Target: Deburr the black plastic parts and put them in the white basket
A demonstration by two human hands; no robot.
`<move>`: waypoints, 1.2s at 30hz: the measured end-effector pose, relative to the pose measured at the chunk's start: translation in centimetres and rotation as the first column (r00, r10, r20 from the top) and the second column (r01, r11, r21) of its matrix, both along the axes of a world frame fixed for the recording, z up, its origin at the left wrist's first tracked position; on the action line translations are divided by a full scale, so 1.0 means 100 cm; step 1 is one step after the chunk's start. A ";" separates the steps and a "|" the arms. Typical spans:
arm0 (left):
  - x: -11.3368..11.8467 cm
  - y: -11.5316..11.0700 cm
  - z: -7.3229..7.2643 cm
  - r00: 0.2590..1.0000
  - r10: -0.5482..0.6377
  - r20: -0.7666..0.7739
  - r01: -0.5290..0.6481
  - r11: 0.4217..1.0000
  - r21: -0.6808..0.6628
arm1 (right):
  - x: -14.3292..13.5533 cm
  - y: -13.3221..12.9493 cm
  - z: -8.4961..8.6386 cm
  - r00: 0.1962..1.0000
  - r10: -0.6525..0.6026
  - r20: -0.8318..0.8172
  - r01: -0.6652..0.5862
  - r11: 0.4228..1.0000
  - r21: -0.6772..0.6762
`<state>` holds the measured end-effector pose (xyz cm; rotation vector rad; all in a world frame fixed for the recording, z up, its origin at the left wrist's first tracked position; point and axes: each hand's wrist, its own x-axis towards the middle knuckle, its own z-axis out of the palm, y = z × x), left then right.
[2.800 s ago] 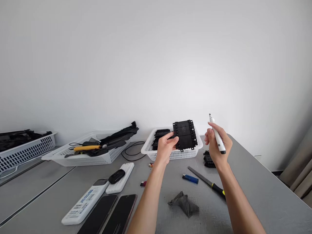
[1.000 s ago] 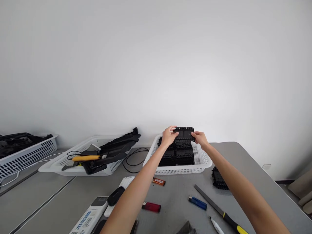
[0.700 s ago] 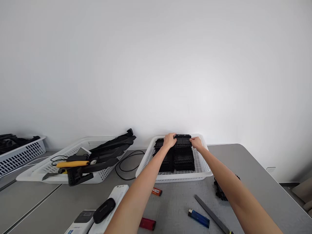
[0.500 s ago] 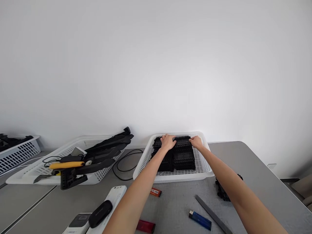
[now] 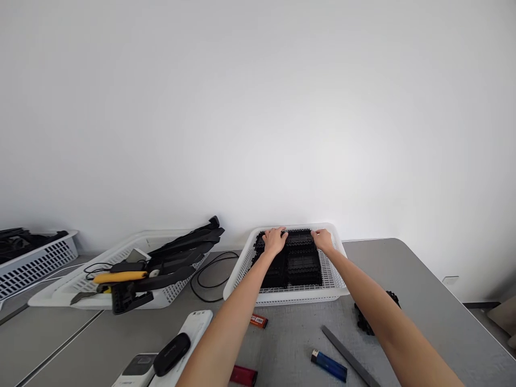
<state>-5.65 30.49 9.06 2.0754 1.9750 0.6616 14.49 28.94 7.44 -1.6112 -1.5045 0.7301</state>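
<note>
A white plastic basket (image 5: 282, 297) holds stacks of black ribbed plastic parts (image 5: 303, 263) laid side by side. My left hand (image 5: 275, 240) rests over the back left stack, fingers spread and thumb beside the gap between stacks. At the back right corner, my right hand (image 5: 321, 239) has its thumb and fingers closed on the outer edge of a black plastic part (image 5: 299, 237). Some fingertips are hidden behind the hands. Another black ribbed part (image 5: 365, 321) lies on the table, partly covered by my right forearm.
In front lie a blue lighter (image 5: 329, 365), a grey flat bar (image 5: 350, 356), a red lighter (image 5: 243, 375) and an orange-labelled item (image 5: 258, 321). To the left are a black oval case (image 5: 172, 355), a cable (image 5: 205, 274) and a white basket (image 5: 161, 305) with black parts and a yellow-handled tool (image 5: 121, 277).
The view has shifted slightly, so objects appear a little lower. My right hand has moved slightly left along the back right stack's edge; my left hand stays over the left stack.
</note>
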 end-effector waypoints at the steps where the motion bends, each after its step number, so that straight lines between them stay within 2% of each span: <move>1: -0.001 -0.008 0.006 1.000 0.002 0.011 -0.002 1.000 0.014 | 0.005 -0.009 0.006 1.000 0.003 0.002 -0.003 1.000 0.008; 4: -0.004 -0.048 0.025 0.999 -0.024 0.040 0.020 0.995 0.093 | 0.033 -0.049 0.026 0.999 0.037 0.015 -0.038 0.999 0.034; 7: -0.011 -0.113 0.035 0.993 -0.102 0.055 0.089 0.975 0.201 | 0.078 -0.108 0.030 0.999 0.021 0.050 -0.024 0.997 0.072; 8: -0.015 -0.139 0.035 0.986 -0.144 0.087 0.115 0.955 0.274 | 0.095 -0.131 0.025 0.997 0.010 0.083 -0.017 0.996 0.088; 9: -0.019 -0.165 0.033 0.980 -0.153 0.126 0.103 0.936 0.336 | 0.111 -0.153 0.017 0.983 0.008 0.184 -0.027 0.995 0.101; 11: -0.027 -0.217 0.022 0.968 -0.139 0.208 0.048 0.920 0.389 | 0.140 -0.196 -0.007 0.924 0.113 0.366 -0.144 0.988 0.059; 12: -0.030 -0.242 0.015 0.959 -0.126 0.252 0.020 0.923 0.385 | 0.150 -0.215 -0.020 0.876 0.202 0.438 -0.234 0.972 0.019; 14: -0.034 -0.285 -0.002 0.935 -0.091 0.343 -0.032 0.941 0.337 | 0.164 -0.244 -0.045 0.781 0.271 0.563 -0.294 0.955 -0.051; 16: -0.033 -0.319 -0.016 0.908 -0.053 0.415 -0.058 0.967 0.249 | 0.168 -0.260 -0.062 0.690 0.250 0.679 -0.296 0.954 -0.051; 18: -0.029 -0.344 -0.024 0.891 -0.038 0.452 -0.056 0.979 0.195 | 0.167 -0.266 -0.069 0.618 0.188 0.763 -0.277 0.961 -0.012; 20: -0.025 -0.361 -0.021 0.882 -0.045 0.469 -0.046 0.983 0.180 | 0.164 -0.265 -0.068 0.587 0.150 0.796 -0.276 0.961 0.022; 24: -0.021 -0.374 0.002 0.862 -0.061 0.503 -0.064 0.972 0.226 | 0.161 -0.263 -0.061 0.590 0.120 0.798 -0.288 0.955 0.069; 29: -0.015 -0.372 0.024 0.804 -0.110 0.584 -0.005 0.981 0.193 | 0.162 -0.274 -0.054 0.615 0.061 0.786 -0.306 0.937 0.167; 32: -0.012 -0.369 0.031 0.761 -0.189 0.621 0.113 0.981 0.160 | 0.158 -0.286 -0.048 0.629 0.044 0.776 -0.349 0.908 0.232; 36: -0.006 -0.364 0.048 0.713 -0.235 0.660 0.204 0.971 0.126 | 0.139 -0.301 -0.025 0.645 -0.009 0.764 -0.411 0.839 0.357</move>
